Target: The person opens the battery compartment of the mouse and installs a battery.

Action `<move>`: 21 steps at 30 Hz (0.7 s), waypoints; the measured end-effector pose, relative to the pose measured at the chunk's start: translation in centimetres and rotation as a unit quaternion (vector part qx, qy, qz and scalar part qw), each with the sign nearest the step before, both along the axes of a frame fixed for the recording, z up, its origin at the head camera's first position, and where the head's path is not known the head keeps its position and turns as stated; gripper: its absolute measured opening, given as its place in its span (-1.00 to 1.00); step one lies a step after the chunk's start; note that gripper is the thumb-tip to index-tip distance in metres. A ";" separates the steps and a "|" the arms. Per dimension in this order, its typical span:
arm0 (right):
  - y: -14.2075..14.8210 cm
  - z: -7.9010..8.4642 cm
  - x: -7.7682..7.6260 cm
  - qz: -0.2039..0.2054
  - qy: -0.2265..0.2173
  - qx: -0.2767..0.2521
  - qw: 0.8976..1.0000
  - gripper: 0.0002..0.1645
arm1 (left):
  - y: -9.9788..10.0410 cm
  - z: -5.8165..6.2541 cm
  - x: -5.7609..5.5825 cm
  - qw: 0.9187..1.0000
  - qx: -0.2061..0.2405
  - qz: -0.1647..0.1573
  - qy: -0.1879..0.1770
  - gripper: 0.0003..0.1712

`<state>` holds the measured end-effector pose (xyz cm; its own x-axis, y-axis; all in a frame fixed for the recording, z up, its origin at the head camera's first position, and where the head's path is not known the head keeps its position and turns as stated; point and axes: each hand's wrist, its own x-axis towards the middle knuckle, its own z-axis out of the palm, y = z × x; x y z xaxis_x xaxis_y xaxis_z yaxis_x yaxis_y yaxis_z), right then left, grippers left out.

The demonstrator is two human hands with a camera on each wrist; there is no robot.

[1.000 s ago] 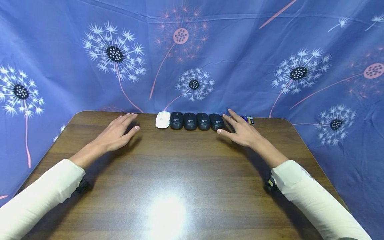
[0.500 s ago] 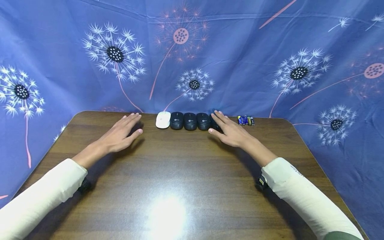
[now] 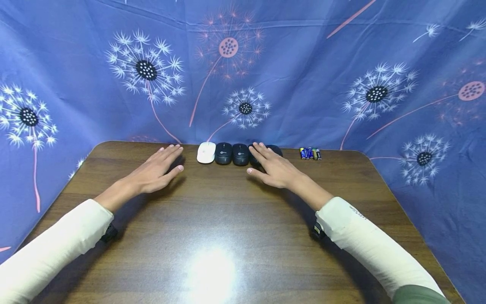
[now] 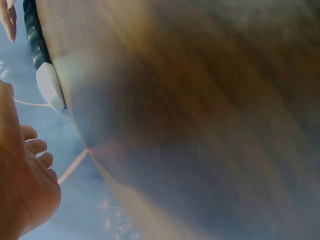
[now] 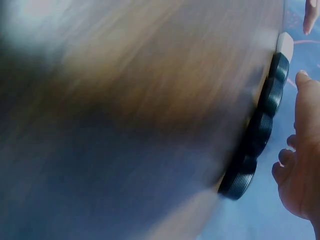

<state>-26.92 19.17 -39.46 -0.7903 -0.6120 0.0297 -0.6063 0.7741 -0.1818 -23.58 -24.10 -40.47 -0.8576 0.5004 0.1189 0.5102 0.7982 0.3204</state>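
Note:
A white computer mouse (image 3: pixel 206 152) sits at the left end of a row along the table's far edge. Several black mice (image 3: pixel 241 154) continue the row to the right. My right hand (image 3: pixel 277 169) is over the right end of the row, fingers extended, partly hiding two black mice from the head view. In the right wrist view it hovers above the black mice (image 5: pixel 239 179), apart from them, holding nothing. My left hand (image 3: pixel 157 171) is left of the white mouse, fingers straight and nothing in its grasp. The left wrist view shows a gap between it and the white mouse (image 4: pixel 50 86).
A small group of batteries (image 3: pixel 310 153) lies at the far edge, right of the mice. The brown wooden table (image 3: pixel 212 207) reflects a bright light near its front. Blue dandelion-patterned cloth (image 3: pixel 303 76) hangs behind and at both sides.
My right hand has moved left along the row, uncovering the batteries and coming over the rightmost black mice. My left hand has shifted slightly right. The mice stay in place.

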 end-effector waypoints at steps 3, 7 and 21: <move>-0.9 0.1 0.2 0.010 0.006 0.005 1.000 0.00 | 0.2 -0.1 0.0 1.000 -0.004 -0.001 -0.004 -0.17; -2.1 0.2 0.2 0.025 0.015 0.010 1.000 -0.04 | 0.4 -0.4 0.0 1.000 -0.008 0.001 -0.012 -0.16; -5.9 -0.4 0.1 0.052 0.009 0.029 0.998 -0.02 | 1.6 -0.8 -0.9 1.000 -0.005 -0.005 -0.016 -0.17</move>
